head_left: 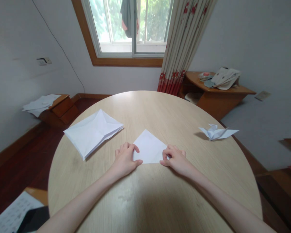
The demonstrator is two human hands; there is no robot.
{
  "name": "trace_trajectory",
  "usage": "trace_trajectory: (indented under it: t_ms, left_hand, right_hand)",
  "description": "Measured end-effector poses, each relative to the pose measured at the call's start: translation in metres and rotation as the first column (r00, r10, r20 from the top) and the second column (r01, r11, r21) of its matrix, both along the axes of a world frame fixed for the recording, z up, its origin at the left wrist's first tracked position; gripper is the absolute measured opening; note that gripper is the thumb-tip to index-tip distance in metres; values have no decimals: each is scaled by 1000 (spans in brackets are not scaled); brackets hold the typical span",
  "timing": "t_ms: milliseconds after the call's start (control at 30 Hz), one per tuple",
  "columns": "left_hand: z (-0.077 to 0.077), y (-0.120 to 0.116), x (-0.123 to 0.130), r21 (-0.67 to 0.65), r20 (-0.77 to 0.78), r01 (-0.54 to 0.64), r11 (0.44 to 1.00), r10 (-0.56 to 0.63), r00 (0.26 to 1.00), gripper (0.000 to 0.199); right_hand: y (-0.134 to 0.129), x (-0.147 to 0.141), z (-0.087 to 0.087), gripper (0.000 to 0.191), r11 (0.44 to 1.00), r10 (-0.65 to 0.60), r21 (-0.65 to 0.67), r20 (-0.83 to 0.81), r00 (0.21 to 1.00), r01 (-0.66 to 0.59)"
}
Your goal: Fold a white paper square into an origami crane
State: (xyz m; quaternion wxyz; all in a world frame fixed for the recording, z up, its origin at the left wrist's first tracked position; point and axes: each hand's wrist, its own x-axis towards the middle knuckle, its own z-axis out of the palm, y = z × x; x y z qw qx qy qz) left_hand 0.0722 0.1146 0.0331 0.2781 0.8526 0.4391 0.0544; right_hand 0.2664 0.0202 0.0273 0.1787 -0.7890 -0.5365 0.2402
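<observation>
A folded white paper [149, 147] lies on the round wooden table [145, 106], one corner pointing away from me and a straight edge toward me. My left hand [127, 158] rests on its left side, thumb and index finger apart at the edge. At the right corner, my right hand [173, 158] pinches the paper between thumb and bent index finger. To the left is a stack of larger white sheets [94, 131]. A folded white paper bird [215, 132] stands on the right side of the table.
Behind the table are a window [133, 29] and a curtain [181, 42]. A corner desk [223, 89] holds a cloth bag [225, 77]. Papers [41, 103] lie on a small cabinet [63, 110] at left. A printed sheet and a dark object show at lower left.
</observation>
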Motion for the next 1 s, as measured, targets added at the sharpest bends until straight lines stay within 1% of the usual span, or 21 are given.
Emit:
trace_trajectory:
  t_ms: [133, 300, 433, 500, 733, 900, 1000]
  left_hand:
    - [5, 7, -6, -33, -14, 52, 998, -53, 998, 26]
    - [12, 21, -16, -75, -96, 114, 991, -121, 988, 25]
    - [12, 32, -22, -93, -121, 135, 986, -146, 982, 24]
    - [13, 35, -24, -94, -129, 145, 985, -156, 979, 23]
    - [20, 42, -32, -105, -165, 184, 977, -199, 966, 17]
    - [21, 48, -32, -111, -189, 208, 972, -226, 956, 15]
    - [22, 51, -31, -123, -217, 225, 967, -247, 944, 16]
  right_hand:
    - [-2, 12, 2, 17, 999, 31, -27, 7, 1000, -30]
    - [-5, 34, 3, 22, 996, 73, -56, 5, 997, -72]
    - [-5, 46, 2, 26, 989, 49, -133, -67, 997, -57]
    - [-5, 47, 1, 26, 988, 46, -146, -87, 995, -59]
    - [-9, 53, 8, 25, 980, 22, -194, -111, 994, -43]
    - [-11, 69, 10, 26, 966, 22, -252, -145, 989, -58]
    - [-14, 79, 6, 27, 960, 22, -274, -118, 993, -53]
